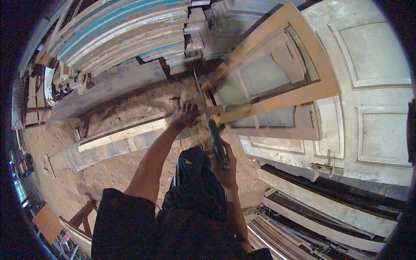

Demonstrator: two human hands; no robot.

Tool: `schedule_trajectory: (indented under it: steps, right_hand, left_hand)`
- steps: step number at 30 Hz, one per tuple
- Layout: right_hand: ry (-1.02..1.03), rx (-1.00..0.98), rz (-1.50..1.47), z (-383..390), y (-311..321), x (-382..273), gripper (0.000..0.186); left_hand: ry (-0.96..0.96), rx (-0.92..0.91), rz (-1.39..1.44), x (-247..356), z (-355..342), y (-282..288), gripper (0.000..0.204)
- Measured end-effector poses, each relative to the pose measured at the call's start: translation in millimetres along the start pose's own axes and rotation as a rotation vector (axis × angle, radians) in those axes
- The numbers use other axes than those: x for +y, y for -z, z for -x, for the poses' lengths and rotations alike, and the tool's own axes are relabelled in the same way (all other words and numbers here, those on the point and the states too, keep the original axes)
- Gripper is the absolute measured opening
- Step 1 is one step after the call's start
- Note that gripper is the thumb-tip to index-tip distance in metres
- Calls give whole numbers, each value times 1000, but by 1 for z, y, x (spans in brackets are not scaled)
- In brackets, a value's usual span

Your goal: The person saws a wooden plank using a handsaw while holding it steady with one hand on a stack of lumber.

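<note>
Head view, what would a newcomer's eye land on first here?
Probably the black-handled saw at the centre, gripped in the right hand, with the left hand just left of it. Next, the orange frame at the upper right, beside white panelled doors. Stacked boards, some turquoise-edged, fill the upper left.

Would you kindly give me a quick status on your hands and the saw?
Right hand gripping the saw. Left hand just left of its blade, contact unclear. Orange-brown wooden frame close on the blade's right.
</note>
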State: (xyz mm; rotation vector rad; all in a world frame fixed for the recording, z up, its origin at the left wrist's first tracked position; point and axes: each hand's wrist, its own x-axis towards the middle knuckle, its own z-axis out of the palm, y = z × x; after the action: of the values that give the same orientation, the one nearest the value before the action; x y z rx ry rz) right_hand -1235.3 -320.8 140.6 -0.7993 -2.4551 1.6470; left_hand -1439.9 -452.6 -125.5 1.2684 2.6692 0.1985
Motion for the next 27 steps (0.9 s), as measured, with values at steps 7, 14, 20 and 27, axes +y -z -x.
schedule_trajectory:
  steps: [7,14,20,27]
  right_hand:
    - [-319,-67,152,65,61,-88,52]
    - [-299,-1,64,36,32,-55,52]
    - [-486,-70,164,53,46,-76,56]
    - [-300,-8,83,58,50,-85,55]
  left_hand:
    - [-56,5,-3,10,0,44,69]
    - [-82,154,-111,3,-4,4,64]
    - [66,-93,98,14,-8,45,77]
    - [0,3,91,12,-7,29,82]
